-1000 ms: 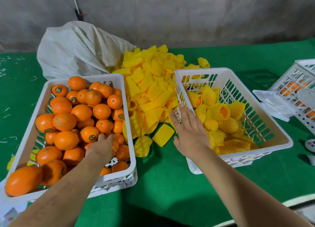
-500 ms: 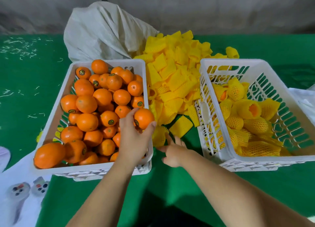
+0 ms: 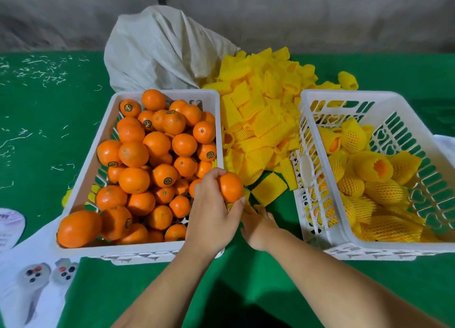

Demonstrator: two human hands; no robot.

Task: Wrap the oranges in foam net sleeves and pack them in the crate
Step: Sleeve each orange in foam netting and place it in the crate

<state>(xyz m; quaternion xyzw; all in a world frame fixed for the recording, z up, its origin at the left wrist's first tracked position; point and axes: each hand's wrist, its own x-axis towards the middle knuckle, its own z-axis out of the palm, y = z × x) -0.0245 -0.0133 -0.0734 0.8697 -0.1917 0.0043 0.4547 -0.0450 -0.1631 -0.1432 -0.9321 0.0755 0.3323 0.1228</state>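
In the head view, the left hand sits at centre frame, just over the right-hand rim of the left crate, with fingers and thumb curled round a bare orange. The right hand lies just below and to the right of it, low over the green table cover, partly hidden behind the left hand. A scrap of yellow net shows at its fingertips, but whether it pinches that sleeve I cannot tell.

The loose oranges fill the left crate in the left half of the frame. The pile of foam net sleeves lies in the upper middle, between the two crates, spilling from a white sack. One flat sleeve lies apart at the near edge of the pile, just right of the held orange. The right crate on the right side holds wrapped oranges.

By my judgement, the orange is firm, smooth and moderately heavy, with a skin that could slip, so a cupping grip round its widest part, as now, suits it. The sleeves look very light, soft and springy. They should be taken by an open end, spread with the fingers, and drawn over the fruit rather than squeezed flat. The net may tear if it is pulled hard.
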